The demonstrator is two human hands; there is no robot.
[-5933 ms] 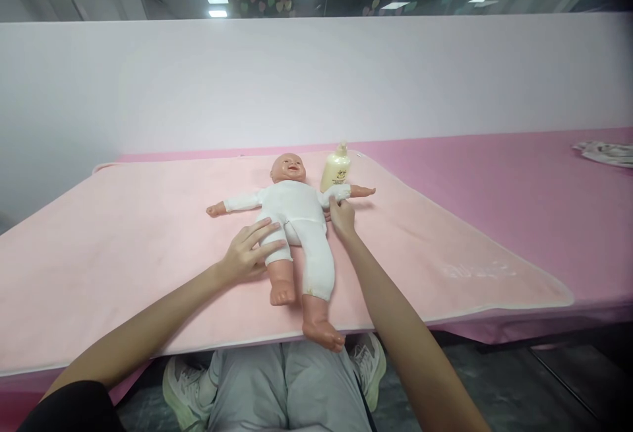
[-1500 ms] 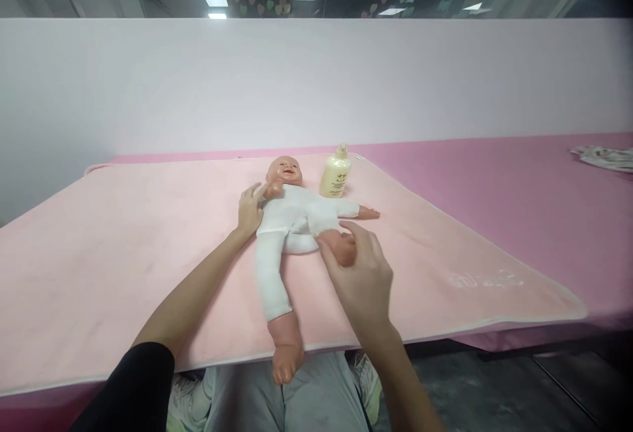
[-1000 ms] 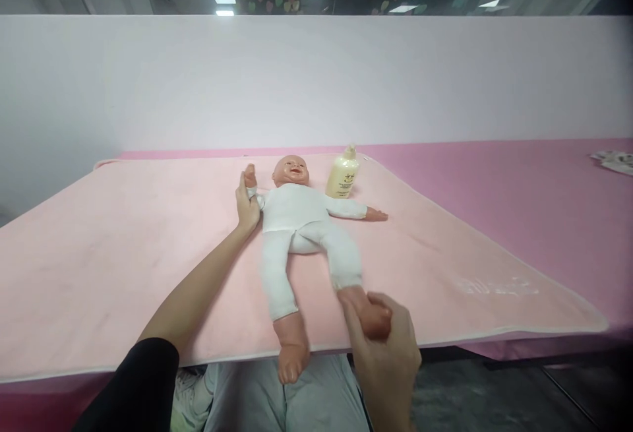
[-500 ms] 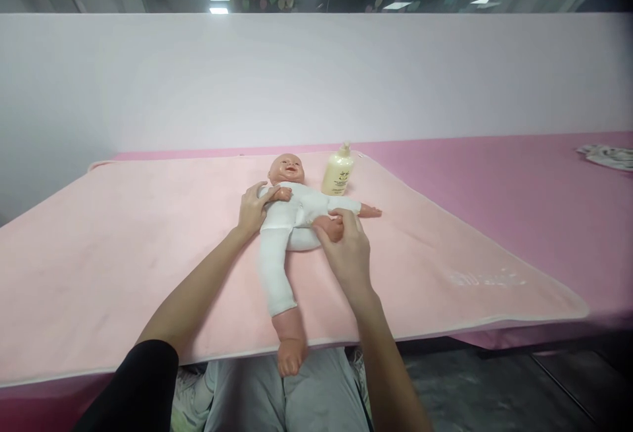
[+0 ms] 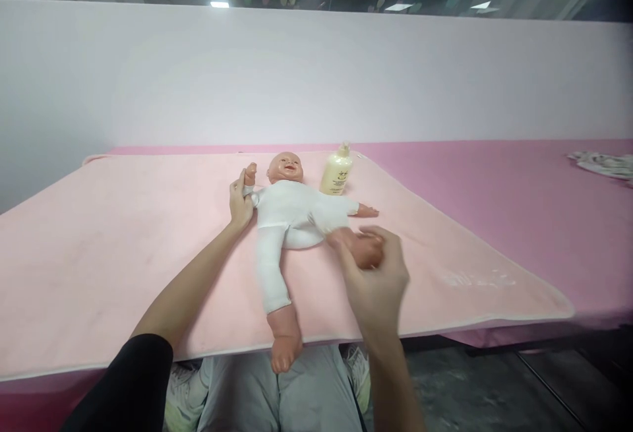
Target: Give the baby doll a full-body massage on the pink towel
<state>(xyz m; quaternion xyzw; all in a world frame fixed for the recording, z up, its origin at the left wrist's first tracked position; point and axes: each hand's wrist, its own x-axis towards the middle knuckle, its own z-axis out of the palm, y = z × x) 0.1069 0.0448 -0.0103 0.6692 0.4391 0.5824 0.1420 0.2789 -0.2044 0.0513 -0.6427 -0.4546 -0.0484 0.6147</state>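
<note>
A baby doll (image 5: 284, 204) with a white cloth body lies on its back on a pink towel (image 5: 148, 234), head away from me. My left hand (image 5: 241, 201) is closed around the doll's arm on the left, just below its small hand, which points up and outward. My right hand (image 5: 378, 277) grips the doll's bent leg near the foot, slightly smeared by motion. The other leg lies straight toward me, its foot past the towel's near edge. The doll's other arm stretches out to the right.
A pale yellow pump bottle (image 5: 336, 171) stands beside the doll's head. Behind the towel rises a white wall (image 5: 316, 76). On the pink surface (image 5: 475, 188) at the far right lies a patterned cloth (image 5: 603, 165). My legs (image 5: 277, 392) are below the near edge.
My left hand has swung the doll's arm outward from its chest to the left. My right hand has drawn the bent leg away from the body, right and toward me.
</note>
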